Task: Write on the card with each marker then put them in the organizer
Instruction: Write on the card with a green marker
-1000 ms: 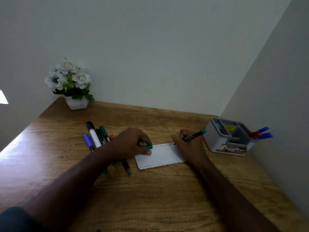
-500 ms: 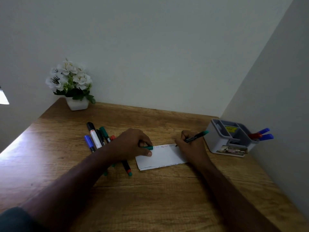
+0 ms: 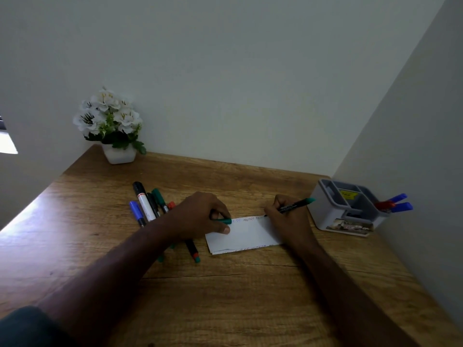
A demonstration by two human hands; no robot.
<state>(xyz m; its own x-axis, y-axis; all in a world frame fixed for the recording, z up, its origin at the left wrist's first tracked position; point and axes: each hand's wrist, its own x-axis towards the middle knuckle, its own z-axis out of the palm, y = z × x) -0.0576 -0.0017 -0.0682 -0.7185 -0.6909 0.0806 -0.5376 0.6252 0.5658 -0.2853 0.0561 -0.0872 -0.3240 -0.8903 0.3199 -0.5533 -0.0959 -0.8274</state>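
Gripping a green-ended marker [image 3: 295,206], the right hand [image 3: 288,216] sets its tip on the card's [image 3: 244,234] top edge, beside a line of small letters. The left hand [image 3: 200,216] pins the card's left end with its thumb and pinches a green cap [image 3: 223,221]. More markers [image 3: 150,204] lie left on the surface [image 3: 225,296] — the organizer [image 3: 350,211] stands right, holding 3.

Bare desk [image 3: 250,296] lies between card [image 3: 248,234] and organizer [image 3: 348,211]; loose markers [image 3: 150,204] crowd the left.
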